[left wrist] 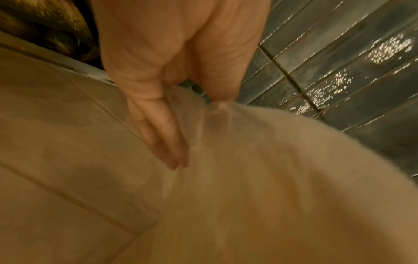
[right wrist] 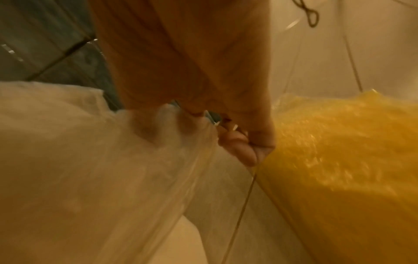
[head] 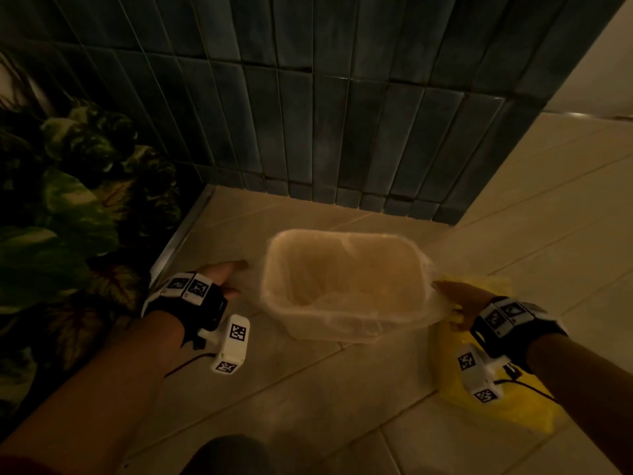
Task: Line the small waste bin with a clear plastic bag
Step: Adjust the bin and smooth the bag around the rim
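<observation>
A small pale rectangular waste bin (head: 329, 323) stands on the tiled floor near the wall. A clear plastic bag (head: 346, 279) lies inside it, with its mouth folded out over the rim. My left hand (head: 222, 277) is just left of the bin. In the left wrist view the left hand (left wrist: 196, 114) pinches a stretched edge of the bag (left wrist: 260, 160) between thumb and forefinger, the other fingers (left wrist: 167, 142) pointing straight down. My right hand (head: 452, 291) is at the bin's right end. There the curled right hand (right wrist: 226, 132) grips the bag's film (right wrist: 90, 151).
A dark blue-green tiled wall (head: 342, 114) rises right behind the bin. Leafy plants (head: 68, 200) fill the left side behind a metal floor strip (head: 181, 234). A yellow plastic bag (head: 507, 406) lies on the floor under my right wrist. My knee (head: 226, 454) shows at the bottom.
</observation>
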### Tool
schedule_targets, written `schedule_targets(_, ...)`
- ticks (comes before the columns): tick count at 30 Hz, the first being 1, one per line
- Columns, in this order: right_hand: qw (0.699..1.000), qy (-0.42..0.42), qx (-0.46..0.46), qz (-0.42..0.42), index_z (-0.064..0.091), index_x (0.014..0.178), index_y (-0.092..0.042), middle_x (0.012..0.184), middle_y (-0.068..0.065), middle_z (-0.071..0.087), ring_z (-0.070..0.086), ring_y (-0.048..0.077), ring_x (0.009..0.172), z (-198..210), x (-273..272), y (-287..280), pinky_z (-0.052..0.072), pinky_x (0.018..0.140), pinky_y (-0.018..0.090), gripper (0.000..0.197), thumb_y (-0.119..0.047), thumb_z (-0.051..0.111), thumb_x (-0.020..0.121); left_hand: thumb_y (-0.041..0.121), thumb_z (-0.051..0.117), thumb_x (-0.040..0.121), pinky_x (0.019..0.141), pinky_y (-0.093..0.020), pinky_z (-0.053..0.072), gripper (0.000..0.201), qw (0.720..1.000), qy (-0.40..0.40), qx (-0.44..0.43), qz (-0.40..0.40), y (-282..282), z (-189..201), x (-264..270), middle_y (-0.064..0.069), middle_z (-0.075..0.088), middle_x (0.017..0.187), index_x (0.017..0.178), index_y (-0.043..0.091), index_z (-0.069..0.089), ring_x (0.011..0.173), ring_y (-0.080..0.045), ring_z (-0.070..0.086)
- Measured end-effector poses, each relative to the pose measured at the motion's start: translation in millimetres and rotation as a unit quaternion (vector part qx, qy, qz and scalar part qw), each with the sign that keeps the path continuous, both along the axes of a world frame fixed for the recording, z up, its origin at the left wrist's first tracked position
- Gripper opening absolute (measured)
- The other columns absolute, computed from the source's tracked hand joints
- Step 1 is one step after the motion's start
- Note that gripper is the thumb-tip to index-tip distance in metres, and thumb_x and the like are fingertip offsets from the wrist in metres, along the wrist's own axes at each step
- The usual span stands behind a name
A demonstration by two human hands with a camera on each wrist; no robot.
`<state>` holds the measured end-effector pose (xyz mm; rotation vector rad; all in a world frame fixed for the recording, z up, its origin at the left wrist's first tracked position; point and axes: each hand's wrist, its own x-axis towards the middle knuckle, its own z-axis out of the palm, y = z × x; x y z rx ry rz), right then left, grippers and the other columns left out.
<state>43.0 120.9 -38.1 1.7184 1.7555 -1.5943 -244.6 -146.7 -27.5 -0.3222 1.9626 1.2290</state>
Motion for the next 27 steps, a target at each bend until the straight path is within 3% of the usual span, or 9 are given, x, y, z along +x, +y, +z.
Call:
schedule_targets(2, 0.998, -0.036, -0.001, 0.052, 0.040, 0.107, -0.011, 0.086, 0.015, 0.051, 0.046, 0.024, 0.068, 9.8, -6.7, 1.0, 0.039, 0.055, 0.029, 0.022, -0.030, 0.043, 0.096, 0.018, 0.059, 0.088, 0.082, -0.030, 0.043, 0.042, 1.000, 0.010, -0.015, -0.013, 4.8, 4.0, -0.8, -0.018, 0.056, 0.125, 0.126, 0.000, 0.052, 0.108, -0.033, 0.057)
schedule_targets(4, 0.998, 0.022, -0.036, 0.043, 0.046, 0.107, -0.014, 0.079, 0.011, 0.051, 0.044, 0.023, 0.060, 14.5, -6.6, 7.0, 0.036, 0.052, 0.030, 0.033, -0.024, 0.066, 0.083, 0.019, 0.056, 0.090, 0.091, -0.037, 0.046, 0.032, 0.998, 0.034, -0.041, -0.047, 6.5, 9.7, -1.0, -0.023, 0.062, 0.114, 0.115, 0.000, 0.058, 0.085, -0.033, 0.059)
schedule_targets(6, 0.994, 0.095, -0.060, -0.004, 0.047, 0.127, -0.007, 0.110, 0.021, 0.056, 0.050, 0.031, 0.082, 15.3, -7.6, 9.2, 0.042, 0.061, 0.033, 0.049, -0.004, 0.066, 0.081, 0.020, 0.052, 0.092, 0.100, -0.044, 0.043, 0.029, 0.992, 0.052, -0.068, -0.093, 6.0, 11.2, -5.3, -0.028, 0.064, 0.110, 0.105, -0.004, 0.062, 0.093, -0.040, 0.060)
schedule_targets(9, 0.987, 0.151, -0.031, -0.035, 0.035, 0.135, 0.006, 0.138, 0.028, 0.043, 0.050, 0.038, 0.110, 13.2, -10.6, 8.1, 0.047, 0.091, 0.045, 0.046, 0.015, 0.037, 0.090, 0.019, 0.050, 0.094, 0.087, -0.033, 0.043, 0.034, 0.993, 0.038, -0.035, -0.102, 4.1, 7.7, -6.4, -0.015, 0.058, 0.119, 0.119, -0.003, 0.056, 0.108, -0.032, 0.055)
schedule_targets(13, 0.970, 0.233, -0.035, -0.055, 0.046, 0.127, -0.002, 0.122, 0.022, 0.051, 0.054, 0.037, 0.101, 6.3, 0.6, 3.2, 0.059, 0.069, 0.031, 0.044, 0.016, 0.043, 0.087, 0.009, 0.051, 0.091, 0.058, -0.018, 0.054, 0.016, 0.995, 0.021, 0.058, -0.075, -6.9, -2.5, -2.9, -0.011, 0.062, 0.104, 0.102, 0.005, 0.063, 0.090, -0.023, 0.060)
schedule_targets(17, 0.978, 0.187, 0.086, 0.023, 0.057, 0.101, 0.016, 0.095, 0.032, 0.058, 0.052, 0.025, 0.085, -5.0, 10.3, -5.9, 0.050, 0.089, 0.052, 0.019, 0.008, 0.048, 0.087, -0.005, 0.042, 0.089, 0.042, -0.020, 0.052, 0.027, 0.993, 0.008, 0.100, -0.062, -18.5, -10.9, -6.9, 0.000, 0.072, 0.066, 0.086, 0.013, 0.062, 0.048, -0.008, 0.066)
schedule_targets(19, 0.971, 0.171, 0.158, 0.056, 0.063, 0.093, 0.014, 0.084, 0.017, 0.059, 0.051, 0.022, 0.080, -6.3, 9.9, -9.2, 0.047, 0.083, 0.046, 0.015, 0.003, 0.055, 0.085, -0.005, 0.041, 0.090, 0.046, -0.024, 0.052, 0.031, 0.991, 0.017, 0.082, -0.103, -18.3, -8.1, -2.4, 0.001, 0.070, 0.060, 0.080, 0.017, 0.060, 0.051, -0.014, 0.064)
schedule_targets(23, 0.952, 0.150, 0.214, 0.160, 0.072, 0.099, -0.005, 0.106, -0.006, 0.057, 0.056, 0.020, 0.094, 0.9, 7.7, -13.2, 0.045, 0.090, 0.038, 0.019, -0.014, 0.065, 0.085, 0.010, 0.043, 0.092, 0.058, -0.023, 0.032, 0.029, 0.968, 0.096, 0.017, -0.230, -12.1, -1.4, 1.4, -0.004, 0.056, 0.079, 0.079, 0.029, 0.061, 0.069, -0.019, 0.047)
schedule_targets(27, 0.963, 0.144, 0.163, 0.159, 0.066, 0.114, -0.012, 0.121, 0.001, 0.060, 0.057, 0.025, 0.109, 2.9, 12.5, -11.8, 0.043, 0.101, 0.044, 0.028, -0.024, 0.057, 0.090, 0.006, 0.042, 0.094, 0.050, -0.019, 0.031, 0.024, 0.949, 0.175, -0.001, -0.262, -7.5, 9.3, 4.9, 0.001, 0.053, 0.069, 0.089, 0.022, 0.060, 0.059, -0.012, 0.043)
